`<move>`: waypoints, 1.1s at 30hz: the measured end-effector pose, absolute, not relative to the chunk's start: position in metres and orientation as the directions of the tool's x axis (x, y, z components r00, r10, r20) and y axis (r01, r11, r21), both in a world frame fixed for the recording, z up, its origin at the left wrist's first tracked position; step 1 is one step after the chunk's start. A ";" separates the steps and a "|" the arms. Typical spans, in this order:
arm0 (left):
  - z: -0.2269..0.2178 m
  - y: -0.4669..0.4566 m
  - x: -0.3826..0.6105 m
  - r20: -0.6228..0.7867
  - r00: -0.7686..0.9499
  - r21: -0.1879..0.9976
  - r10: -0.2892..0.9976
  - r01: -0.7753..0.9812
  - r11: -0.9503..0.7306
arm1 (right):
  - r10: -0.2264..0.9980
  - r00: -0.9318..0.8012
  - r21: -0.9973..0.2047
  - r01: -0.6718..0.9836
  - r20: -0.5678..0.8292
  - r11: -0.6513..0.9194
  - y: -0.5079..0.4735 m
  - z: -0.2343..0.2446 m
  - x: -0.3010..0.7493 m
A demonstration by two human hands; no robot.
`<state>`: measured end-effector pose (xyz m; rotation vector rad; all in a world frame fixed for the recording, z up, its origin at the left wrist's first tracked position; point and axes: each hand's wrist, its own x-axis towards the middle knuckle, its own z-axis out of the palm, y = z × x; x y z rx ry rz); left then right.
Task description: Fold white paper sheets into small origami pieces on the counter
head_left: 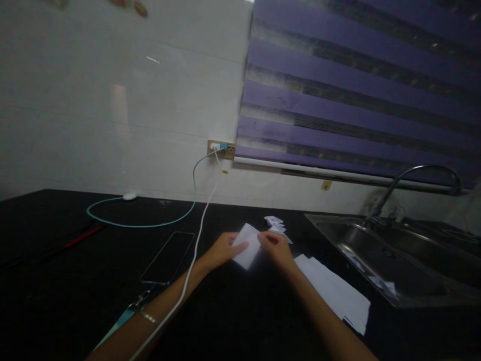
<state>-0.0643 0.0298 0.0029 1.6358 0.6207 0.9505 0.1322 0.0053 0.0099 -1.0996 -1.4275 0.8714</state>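
Note:
Both my hands meet over a black counter (56, 281) and hold one folded white paper (248, 246) between them. My left hand (222, 249) pinches the paper's left edge, thumb on top. My right hand (277, 247) grips its right edge with curled fingers. Just behind the hands lie a few small folded white paper pieces (276, 224). A stack of flat white sheets (334, 291) lies to the right of my right forearm.
A dark phone (168, 257) lies left of my left arm, with a white cable (199, 235) running to a wall socket (221, 148). A teal cable (150, 223) loops across the counter. A steel sink (379, 255) with a tap (413, 175) sits at the right.

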 end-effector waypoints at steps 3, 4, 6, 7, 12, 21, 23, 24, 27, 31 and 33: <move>0.001 0.032 -0.064 0.277 0.532 0.957 0.800 -0.080 -0.278 | 0.957 0.005 -0.949 0.136 0.289 0.286 0.005 0.010 0.131; -0.001 0.033 -0.065 0.279 0.519 0.957 0.808 -0.082 -0.278 | 0.961 -0.007 -0.955 0.109 0.276 0.276 0.005 0.010 0.129; -0.003 0.037 -0.065 0.287 0.472 0.956 0.834 -0.084 -0.282 | 0.969 -0.061 -0.967 0.068 0.241 0.244 0.003 0.009 0.127; -0.005 0.038 -0.065 0.296 0.448 0.954 0.844 -0.091 -0.286 | 0.969 -0.103 -0.970 0.069 0.224 0.232 0.002 0.009 0.125; -0.003 0.038 -0.063 0.321 0.430 0.945 0.844 -0.088 -0.314 | 0.951 -0.191 -0.932 0.227 0.242 0.283 -0.001 0.008 0.124; -0.004 0.033 -0.075 0.232 0.580 0.876 0.781 0.225 -0.427 | 0.960 -0.137 -0.930 0.247 0.245 0.272 0.004 -0.001 0.133; -0.007 0.035 -0.077 0.215 0.589 0.851 0.779 0.279 -0.446 | 0.958 -0.153 -0.934 0.229 0.242 0.273 0.004 -0.001 0.133; -0.007 0.035 -0.077 0.208 0.588 0.837 0.782 0.306 -0.453 | 0.957 -0.156 -0.936 0.219 0.245 0.276 0.004 -0.002 0.133; -0.005 0.034 -0.078 0.194 0.574 0.802 0.796 0.374 -0.465 | 0.960 -0.158 -0.941 0.213 0.232 0.262 0.004 -0.003 0.132; -0.002 0.033 -0.079 0.175 0.572 0.788 0.801 0.407 -0.463 | 0.967 -0.174 -0.950 0.218 0.187 0.223 0.006 -0.005 0.133; -0.001 0.033 -0.081 0.153 0.592 0.788 0.791 0.410 -0.460 | 0.968 -0.175 -0.956 0.202 0.180 0.214 0.006 -0.006 0.133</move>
